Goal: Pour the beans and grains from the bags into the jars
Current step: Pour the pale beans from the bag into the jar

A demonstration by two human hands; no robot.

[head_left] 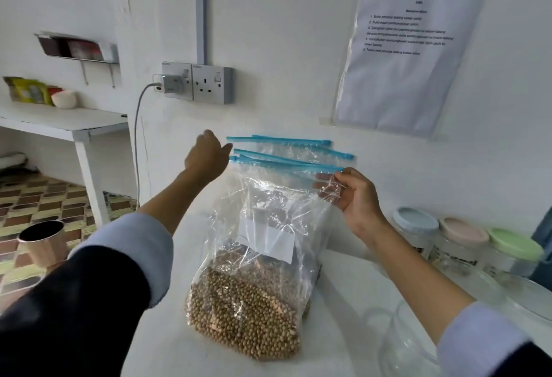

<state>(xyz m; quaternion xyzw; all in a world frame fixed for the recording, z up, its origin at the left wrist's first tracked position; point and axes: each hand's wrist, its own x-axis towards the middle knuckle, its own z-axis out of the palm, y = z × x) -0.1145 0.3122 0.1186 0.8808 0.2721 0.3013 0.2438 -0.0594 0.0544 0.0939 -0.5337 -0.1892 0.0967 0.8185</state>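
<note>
Upright, front bean bag (248, 296), R hand (355, 197) pinching top corner, L hand (206, 157) loose at zip end.

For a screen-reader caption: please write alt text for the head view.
A person's right hand pinches the top corner of a clear zip bag of beans standing on a white table, while the left hand reaches towards its blue zip strip. Three lidded jars stand at right.

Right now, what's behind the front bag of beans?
Behind the front bag, at least two more bags: their blue zips show above it, and darker grain shows through its plastic. Their lower parts and exact contents are covered.
</note>
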